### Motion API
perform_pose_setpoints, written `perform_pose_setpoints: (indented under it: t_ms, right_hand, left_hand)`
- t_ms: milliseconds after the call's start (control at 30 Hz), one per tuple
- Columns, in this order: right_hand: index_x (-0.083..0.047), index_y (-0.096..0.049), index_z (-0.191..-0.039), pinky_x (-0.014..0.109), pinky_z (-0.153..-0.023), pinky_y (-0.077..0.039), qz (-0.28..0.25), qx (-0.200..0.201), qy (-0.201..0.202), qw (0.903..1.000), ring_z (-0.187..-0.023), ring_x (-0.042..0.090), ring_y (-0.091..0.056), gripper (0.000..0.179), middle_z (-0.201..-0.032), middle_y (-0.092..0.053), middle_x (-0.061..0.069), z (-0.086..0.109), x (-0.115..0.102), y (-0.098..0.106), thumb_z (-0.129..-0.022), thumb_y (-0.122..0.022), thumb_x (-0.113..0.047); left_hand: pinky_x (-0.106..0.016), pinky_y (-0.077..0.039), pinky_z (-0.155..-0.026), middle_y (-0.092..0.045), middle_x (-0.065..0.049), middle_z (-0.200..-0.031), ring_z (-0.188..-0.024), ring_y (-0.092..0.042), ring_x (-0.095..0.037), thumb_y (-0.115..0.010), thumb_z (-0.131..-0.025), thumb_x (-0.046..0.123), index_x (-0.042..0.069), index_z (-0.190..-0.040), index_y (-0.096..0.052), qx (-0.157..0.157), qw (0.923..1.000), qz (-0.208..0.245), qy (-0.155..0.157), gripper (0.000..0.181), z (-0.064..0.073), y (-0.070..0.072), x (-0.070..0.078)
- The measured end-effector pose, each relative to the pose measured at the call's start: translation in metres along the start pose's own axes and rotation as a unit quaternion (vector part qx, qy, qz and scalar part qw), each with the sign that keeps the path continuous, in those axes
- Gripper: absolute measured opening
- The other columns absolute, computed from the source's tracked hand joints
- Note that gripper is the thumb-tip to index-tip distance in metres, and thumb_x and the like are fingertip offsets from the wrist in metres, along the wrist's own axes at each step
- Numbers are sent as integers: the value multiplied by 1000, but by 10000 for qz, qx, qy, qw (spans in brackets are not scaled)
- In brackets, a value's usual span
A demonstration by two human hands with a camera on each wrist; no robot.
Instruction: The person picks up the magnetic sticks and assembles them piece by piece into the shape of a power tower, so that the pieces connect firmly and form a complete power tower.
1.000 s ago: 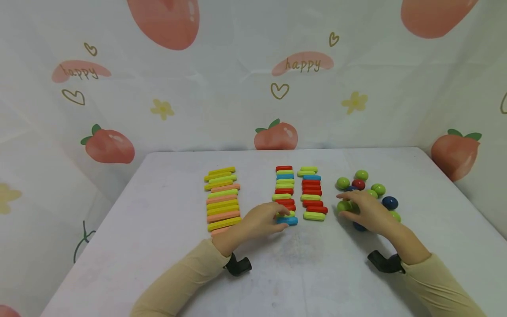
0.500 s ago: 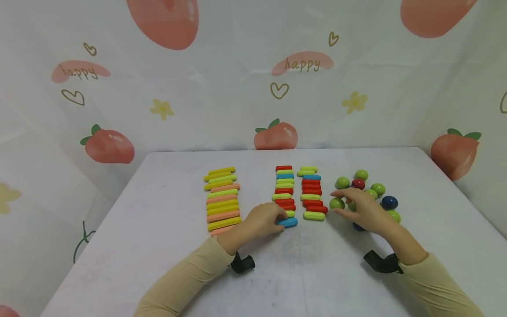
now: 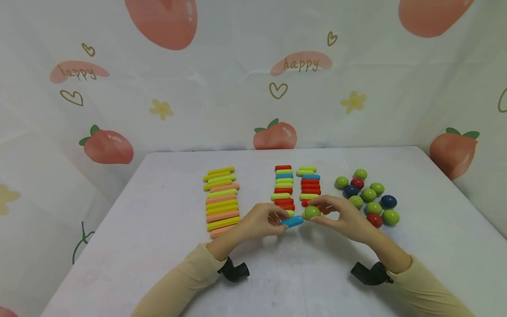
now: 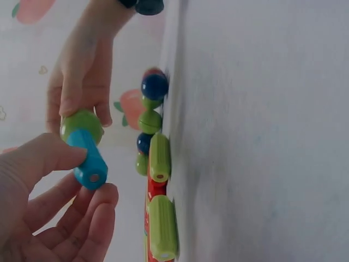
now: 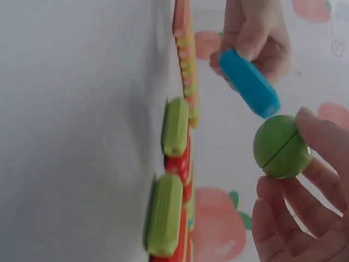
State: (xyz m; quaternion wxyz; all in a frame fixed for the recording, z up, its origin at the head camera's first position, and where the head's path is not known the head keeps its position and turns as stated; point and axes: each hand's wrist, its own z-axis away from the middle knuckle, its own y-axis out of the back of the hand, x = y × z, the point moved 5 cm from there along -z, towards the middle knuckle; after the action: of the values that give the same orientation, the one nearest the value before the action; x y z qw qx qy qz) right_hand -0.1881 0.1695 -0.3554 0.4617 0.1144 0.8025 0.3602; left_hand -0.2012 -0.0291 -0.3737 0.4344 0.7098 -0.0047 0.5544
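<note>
My left hand (image 3: 261, 221) pinches a short blue toy rod (image 3: 292, 221) between thumb and fingers, above the table near the middle rows. Held in my right hand (image 3: 350, 219) is a green ball (image 3: 312, 212) with a seam line, gripped by thumb and fingertips. Rod and ball are close together, the rod's far end pointing at the ball. In the right wrist view the blue rod (image 5: 251, 84) appears slightly apart from the green ball (image 5: 281, 147). From the left wrist view, the rod (image 4: 89, 158) overlaps the ball (image 4: 82, 124), so contact is unclear there.
Long yellow, orange and lime rods (image 3: 222, 205) form a column at left on the white table (image 3: 277, 277). Two columns of short rods (image 3: 284, 181) lie in the middle, partly behind the hands. Several green, red and navy balls (image 3: 369, 195) cluster at right.
My right hand has carried the green ball left from the cluster toward the middle. My left hand has taken hold of the blue rod and lifted it from its column's near end.
</note>
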Motion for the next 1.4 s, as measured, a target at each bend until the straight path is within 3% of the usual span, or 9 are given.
perform_pose_setpoints:
  t_ms: [133, 467, 733, 867, 1033, 1200, 1400]
  right_hand:
    - [-7, -61, -114, 19, -76, -54, -272, -35, -26, 9996, -85, 0, -59, 34, -105, -68, 5, -2, -8, -5, -82, -70, -14]
    - [-6, -59, -110, 17, -77, -54, -776, 261, -146, 9965, -87, 3, -62, 29, -103, -65, 8, -5, -21, -13, -83, -69, -11]
    - [-6, -58, -108, 18, -80, -53, -1099, -62, -201, 9937, -93, 9, -64, 27, -103, -63, 7, -8, -26, -26, -84, -68, -13]
    - [-5, -60, -106, 18, -79, -53, -712, -6, -298, 9970, -91, 13, -64, 22, -102, -66, 9, -11, -18, -22, -87, -65, -13]
    - [-3, -63, -101, 20, -70, -54, 136, 70, -930, 9956, -82, 18, -64, 18, -94, -69, 9, -13, 9, -10, -86, -65, -13]
    - [-3, -65, -95, 18, -65, -51, 628, -296, -1199, 9904, -75, 14, -60, 15, -87, -68, 7, -9, 30, -10, -82, -69, -9]
    - [-6, -66, -93, 18, -62, -47, 984, -678, -1516, 9812, -72, 11, -53, 16, -85, -64, 3, -8, 37, -15, -79, -72, -10]
  left_hand:
    - [-13, -50, -70, -66, -9, -92, -77, -58, -9, -69, -82, 11, 3, -105, -67, 58, 9994, 338, -45, 24, 6, 0, 2]
    - [-15, -53, -78, -62, -16, -104, -83, -62, -11, -66, -86, 10, 2, -123, -54, -227, 9946, 1001, -136, 40, 11, -8, 8]
    - [-15, -52, -76, -64, -20, -103, -84, -65, -11, -64, -87, 11, 4, -130, -43, -136, 9876, 1563, -65, 49, 10, -10, 10]
    - [-15, -50, -74, -64, -17, -103, -80, -62, -7, -65, -87, 14, 7, -127, -46, -42, 9868, 1613, 162, 45, 12, -7, 4]
    - [-19, -50, -73, -63, -15, -104, -79, -61, -7, -66, -87, 18, 9, -125, -47, 157, 9843, 1690, 476, 44, 18, 2, -8]
    - [-20, -51, -73, -62, -15, -104, -79, -62, -8, -65, -88, 18, 8, -125, -45, 334, 9801, 1842, 657, 44, 24, 14, -19]
    - [-23, -52, -76, -57, -14, -108, -78, -63, -9, -66, -87, 20, 7, -122, -41, 464, 9755, 1922, 964, 44, 28, 22, -26]
